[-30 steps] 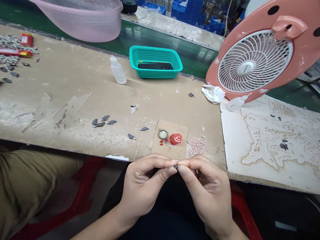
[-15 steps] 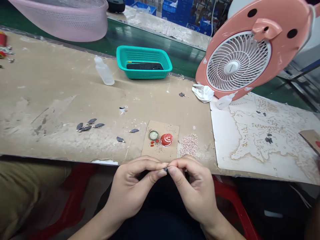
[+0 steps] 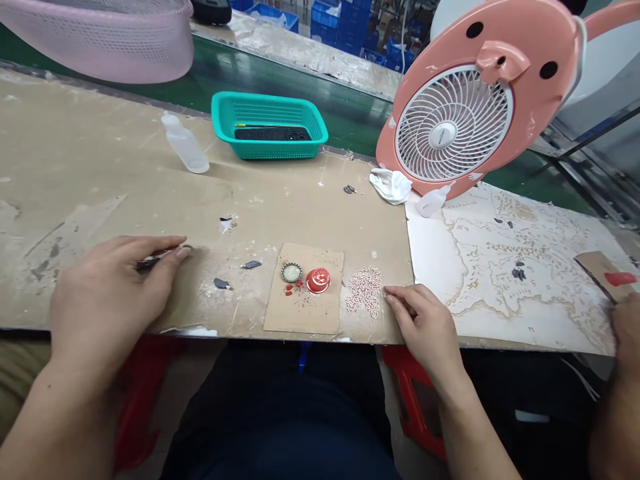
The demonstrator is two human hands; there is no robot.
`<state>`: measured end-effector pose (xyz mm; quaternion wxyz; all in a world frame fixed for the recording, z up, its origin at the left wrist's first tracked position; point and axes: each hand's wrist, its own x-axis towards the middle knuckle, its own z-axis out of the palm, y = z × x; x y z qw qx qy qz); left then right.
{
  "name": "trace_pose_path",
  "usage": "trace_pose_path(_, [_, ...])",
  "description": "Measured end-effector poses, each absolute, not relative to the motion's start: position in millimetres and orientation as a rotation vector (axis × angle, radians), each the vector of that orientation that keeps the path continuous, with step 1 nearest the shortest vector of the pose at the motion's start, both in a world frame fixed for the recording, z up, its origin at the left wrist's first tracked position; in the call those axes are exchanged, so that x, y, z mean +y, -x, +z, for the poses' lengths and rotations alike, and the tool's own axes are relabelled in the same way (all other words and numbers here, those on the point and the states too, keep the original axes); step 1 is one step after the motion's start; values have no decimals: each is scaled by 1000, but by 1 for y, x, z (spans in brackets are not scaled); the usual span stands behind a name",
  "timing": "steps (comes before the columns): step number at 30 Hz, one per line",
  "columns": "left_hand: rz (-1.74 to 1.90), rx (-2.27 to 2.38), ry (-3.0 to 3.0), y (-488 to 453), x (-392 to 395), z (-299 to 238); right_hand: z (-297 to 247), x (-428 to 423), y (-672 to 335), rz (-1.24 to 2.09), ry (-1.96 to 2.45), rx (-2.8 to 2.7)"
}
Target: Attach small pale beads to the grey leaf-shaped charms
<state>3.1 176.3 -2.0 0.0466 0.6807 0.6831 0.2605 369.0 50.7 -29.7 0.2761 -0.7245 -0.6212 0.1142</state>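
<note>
Left hand [image 3: 107,293] pinching small dark piece [image 3: 159,261] (tiny, so fingertips only) | right hand [image 3: 425,320] open, resting on bench [image 3: 125,160] beside beads [image 3: 364,291] | card [image 3: 305,317] under bottle cap [image 3: 291,272], seemingly keeping parts together

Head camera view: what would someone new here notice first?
The big pink fan grabs the eye first, at the back right of the bench. Next comes the teal basket at the back centre. Then, at the front centre, a shiny red cap sits beside a bottle cap on a cardboard piece, with the left hand and right hand on either side.
</note>
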Motion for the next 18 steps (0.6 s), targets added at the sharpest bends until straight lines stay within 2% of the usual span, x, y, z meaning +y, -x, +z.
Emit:
trace_pose_path(2, [751,2145,-2097,-1,178,0,-32,52,-369,312,1943,-1690])
trace_pose_path(5, [896,2076,-2135,-13,170,0,-34,54,-369,308,1936,-1710])
trace_pose_path(11, [1131,1392,-2144,-65,131,4,-29,52,-365,269,1871,-1738])
trace_pose_path(15, [829,1014,-1737,-101,101,11,-12,40,-334,285,1674,-1772])
trace_pose_path(18, [633,905,-1435,-113,89,14,1,31,-306,336,1435,-1851])
